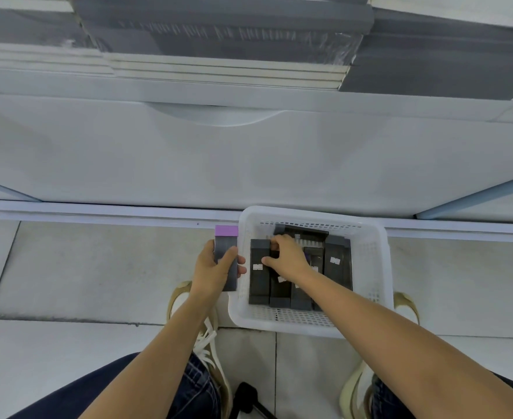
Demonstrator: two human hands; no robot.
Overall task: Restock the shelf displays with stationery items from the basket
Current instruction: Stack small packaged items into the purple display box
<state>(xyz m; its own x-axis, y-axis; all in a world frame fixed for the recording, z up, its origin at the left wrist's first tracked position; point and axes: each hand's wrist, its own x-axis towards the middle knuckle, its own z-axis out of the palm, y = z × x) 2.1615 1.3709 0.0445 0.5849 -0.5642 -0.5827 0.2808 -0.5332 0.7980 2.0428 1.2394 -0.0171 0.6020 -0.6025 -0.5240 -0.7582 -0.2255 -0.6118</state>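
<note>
Pale floor tiles [82, 267] run up to a white shelf base [249, 161]. My left hand [214, 269] is wrapped around a purple-ended box [226, 237], holding it just left of the white basket [376, 267] on the floor. My right hand [287, 258] reaches into the basket, thumb and curled fingers pinching a dark box [279, 293] that sits among the other boxes [259, 279] packed side by side.

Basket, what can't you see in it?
Head view:
- Basket floor: covered by boxes.
- Boxes: the one the right hand grips lies mostly under it.
- Labels: too small and blurred to read.
- Purple-topped box: left hand fingers cover its side.
</note>
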